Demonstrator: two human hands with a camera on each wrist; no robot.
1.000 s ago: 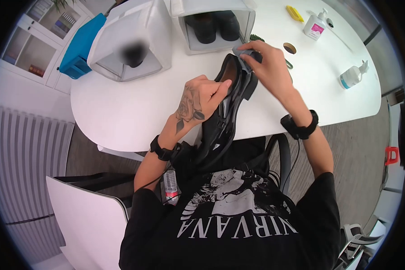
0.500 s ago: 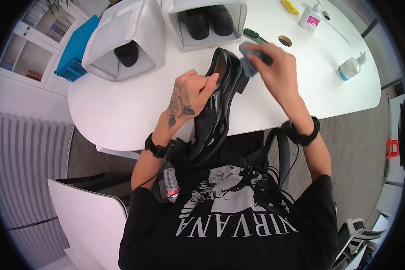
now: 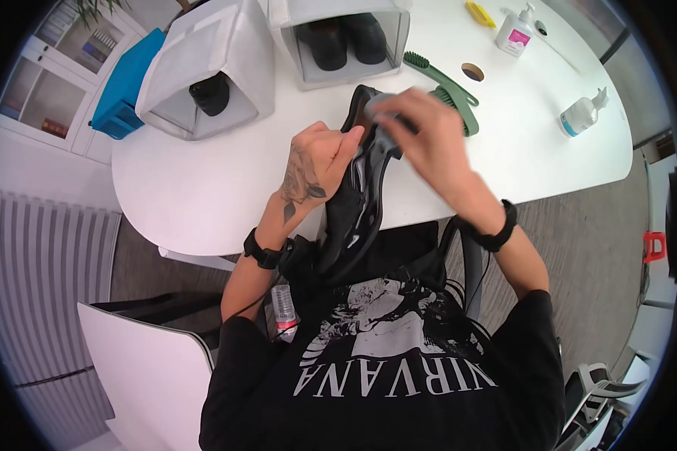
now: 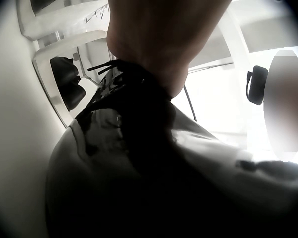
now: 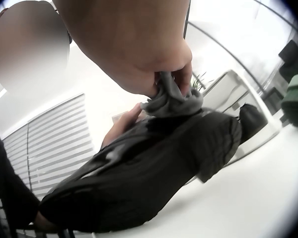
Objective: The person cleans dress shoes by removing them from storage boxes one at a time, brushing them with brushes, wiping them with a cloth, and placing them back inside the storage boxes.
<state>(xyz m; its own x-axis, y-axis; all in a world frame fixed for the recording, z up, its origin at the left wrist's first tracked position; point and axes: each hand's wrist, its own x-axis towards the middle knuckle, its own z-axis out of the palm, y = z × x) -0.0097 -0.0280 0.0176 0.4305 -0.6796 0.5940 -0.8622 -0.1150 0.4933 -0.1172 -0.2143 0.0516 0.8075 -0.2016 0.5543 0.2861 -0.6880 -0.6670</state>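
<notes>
A glossy black shoe (image 3: 351,218) is held at a slant over the table's near edge, heel end away from the person. The left hand (image 3: 314,161) grips it by the opening, thumb on the rim; the left wrist view shows the shoe's dark upper (image 4: 104,129) and laces below that hand. The right hand (image 3: 432,139), blurred in the head view, pinches a grey cloth (image 3: 384,113) against the heel end. In the right wrist view the bunched cloth (image 5: 171,101) lies on the shoe (image 5: 139,173) under the fingers. The left fingers under the shoe are mostly hidden.
Two white shoe boxes (image 3: 192,64) (image 3: 338,75) stand at the back with black shoes inside, beside a blue bin (image 3: 128,94). Right of them lie green brushes (image 3: 459,105). Farther right are a pump bottle (image 3: 514,36), a spray bottle (image 3: 581,116) and a yellow object (image 3: 480,13).
The right hand first drew the cloth off the heel to the right, then brought it back left onto the heel end. More of the green brushes shows. The shoe and left hand shifted slightly left.
</notes>
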